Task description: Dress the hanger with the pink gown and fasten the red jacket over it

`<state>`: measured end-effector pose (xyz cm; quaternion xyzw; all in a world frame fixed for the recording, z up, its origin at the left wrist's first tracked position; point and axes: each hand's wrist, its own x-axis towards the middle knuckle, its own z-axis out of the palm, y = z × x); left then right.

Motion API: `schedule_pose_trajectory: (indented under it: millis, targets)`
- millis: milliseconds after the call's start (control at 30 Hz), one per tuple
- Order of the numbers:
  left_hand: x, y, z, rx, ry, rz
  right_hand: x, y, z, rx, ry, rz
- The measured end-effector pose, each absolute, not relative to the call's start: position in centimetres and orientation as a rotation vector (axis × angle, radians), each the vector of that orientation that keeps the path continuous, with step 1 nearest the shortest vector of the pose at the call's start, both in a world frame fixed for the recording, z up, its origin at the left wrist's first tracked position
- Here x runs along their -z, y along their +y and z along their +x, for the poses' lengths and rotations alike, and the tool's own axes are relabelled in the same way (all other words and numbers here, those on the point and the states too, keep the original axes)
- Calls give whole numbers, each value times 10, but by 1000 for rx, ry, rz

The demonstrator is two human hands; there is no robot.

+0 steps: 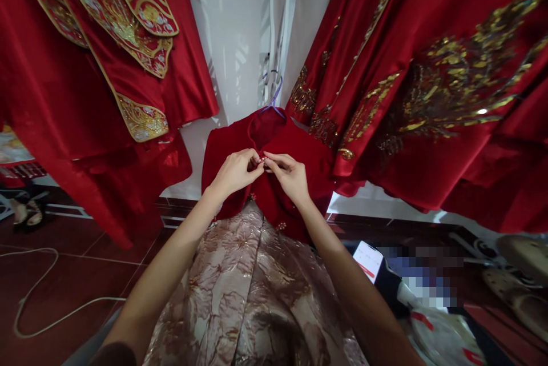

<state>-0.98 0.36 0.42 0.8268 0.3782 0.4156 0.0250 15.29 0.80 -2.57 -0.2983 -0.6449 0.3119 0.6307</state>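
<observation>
The fingertips (258,160) of both hands meet in a tight pinch just below the collar of a dark red jacket (302,152). The left hand (234,173) and the right hand (291,176) each close thumb and forefinger on the front edge of the cloth. Whatever small fastener sits between them is too small to make out.

The jacket hangs on a purple hanger (276,95) against a white wall (231,40), straight ahead of the person. A pale gold brocade skirt (252,292) falls from under it between the two forearms.

The floor (89,243) is dark red tile. A white cord (32,292) loops across it at the left, and a pair of shoes (26,212) stands near the wall beyond.

A red robe with gold embroidered panels (94,75) hangs close on the left. A second red gown with gold beadwork (432,103) crowds in from the right, its hem lying over the jacket's right shoulder.

Low on the right lie a white card (368,260), a plastic bag (443,334) and pale slippers (522,289).
</observation>
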Motion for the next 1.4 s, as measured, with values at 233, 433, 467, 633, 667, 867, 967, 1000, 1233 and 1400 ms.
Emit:
schedule_pose_trajectory:
  millis: [233, 433, 467, 633, 667, 867, 967, 1000, 1233, 1400]
  targets:
    - [-6, 1, -10, -1275, 1201, 2608, 26, 10, 155, -649, -1517, -742]
    - [-11, 0, -9, -1201, 1218, 2723, 27, 9, 154, -587, -1539, -768]
    - [-12, 0, -8, -1186, 1221, 2747, 28, 10, 155, -592, -1544, -762]
    - [-14, 3, -6, -1120, 1206, 2815, 27, 13, 156, -529, -1648, -781]
    - [-12, 4, -5, -1127, 1191, 2792, 26, 14, 157, -485, -1679, -799]
    - [18, 12, 8, -1450, 1067, 2099, 42, 8, 152, -395, -1622, -837]
    - [41, 8, 13, -1500, 914, 1627, 67, -5, 153, -364, -1528, -1013]
    - [48, 5, 14, -1483, 869, 1509, 76, -9, 155, -356, -1533, -1092]
    - [74, -2, 15, -1279, 795, 1217, 80, -14, 176, -454, -1639, -1306]
    - [73, -8, 7, -1185, 812, 1149, 46, -36, 182, -1149, -1568, -1022]
